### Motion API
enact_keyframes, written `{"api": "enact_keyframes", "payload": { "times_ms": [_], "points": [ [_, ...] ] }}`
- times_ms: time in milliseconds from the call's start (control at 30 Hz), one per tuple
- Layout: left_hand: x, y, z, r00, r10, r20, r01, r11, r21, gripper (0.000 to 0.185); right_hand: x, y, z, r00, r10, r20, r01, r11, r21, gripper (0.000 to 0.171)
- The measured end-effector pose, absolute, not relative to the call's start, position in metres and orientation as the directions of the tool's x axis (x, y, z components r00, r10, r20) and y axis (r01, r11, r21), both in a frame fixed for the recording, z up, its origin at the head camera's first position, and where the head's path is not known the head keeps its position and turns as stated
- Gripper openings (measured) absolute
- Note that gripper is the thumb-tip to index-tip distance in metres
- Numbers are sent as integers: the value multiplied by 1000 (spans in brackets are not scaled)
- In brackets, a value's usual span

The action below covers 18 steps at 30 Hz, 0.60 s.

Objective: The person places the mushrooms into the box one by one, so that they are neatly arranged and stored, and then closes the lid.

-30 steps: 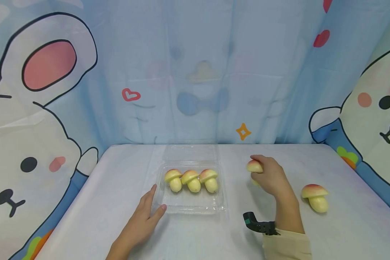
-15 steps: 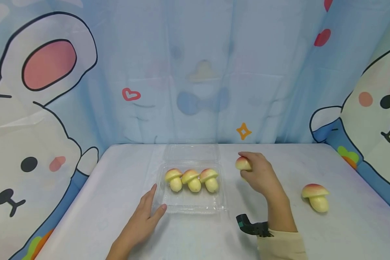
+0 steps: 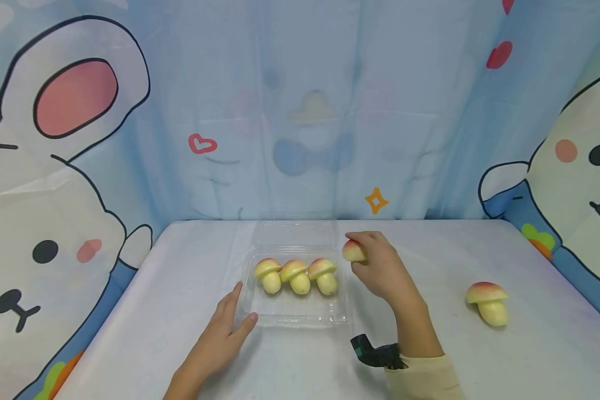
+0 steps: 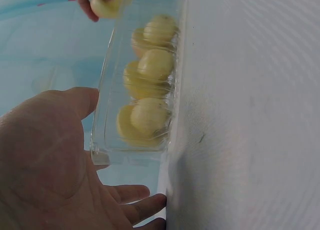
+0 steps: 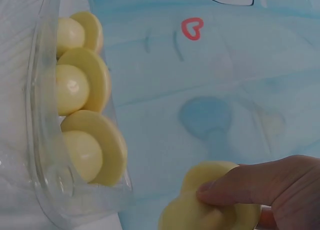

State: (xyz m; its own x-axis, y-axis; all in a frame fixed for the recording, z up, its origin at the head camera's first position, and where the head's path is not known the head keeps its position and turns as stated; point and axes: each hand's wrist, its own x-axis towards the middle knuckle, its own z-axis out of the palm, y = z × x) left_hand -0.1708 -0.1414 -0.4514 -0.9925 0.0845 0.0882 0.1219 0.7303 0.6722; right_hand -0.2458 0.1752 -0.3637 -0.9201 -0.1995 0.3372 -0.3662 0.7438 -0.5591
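Note:
In the head view my right hand pinches a toy mushroom by its pink-tinged cap, just off the right side of a clear plastic box. The right wrist view shows my thumb pressed on that same yellow mushroom. Three like mushrooms lie in a row inside the box, caps toward the back. At the box's left front corner rests my left hand, fingers spread; the left wrist view shows its thumb against the clear wall.
Another mushroom lies on the white tabletop at the right. The box's clear lid is folded back behind it. A patterned blue curtain hangs at the table's far edge.
My right hand has moved left with the mushroom, from well right of the box to its right edge. The left hand and the box have stayed put.

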Motion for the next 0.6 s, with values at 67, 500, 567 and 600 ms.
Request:
{"api": "enact_keyframes", "payload": {
  "times_ms": [67, 500, 567, 600],
  "points": [
    [-171, -141, -452, -993, 83, 89, 122, 730, 672, 73, -245, 170, -364, -915, -208, 347, -379, 739, -557, 50],
    [-170, -142, -449, -993, 88, 73, 114, 732, 672, 74, -239, 136, -365, -900, -251, 357, -416, 743, -525, 53],
    [-170, -142, -450, -993, 90, 74, 116, 731, 672, 75, -237, 130, -365, -896, -265, 356, -425, 746, -512, 53],
    [-170, -142, -450, -993, 90, 76, 118, 731, 672, 74, -237, 127, -366, -894, -273, 355, -430, 748, -506, 53]
  ]
}}
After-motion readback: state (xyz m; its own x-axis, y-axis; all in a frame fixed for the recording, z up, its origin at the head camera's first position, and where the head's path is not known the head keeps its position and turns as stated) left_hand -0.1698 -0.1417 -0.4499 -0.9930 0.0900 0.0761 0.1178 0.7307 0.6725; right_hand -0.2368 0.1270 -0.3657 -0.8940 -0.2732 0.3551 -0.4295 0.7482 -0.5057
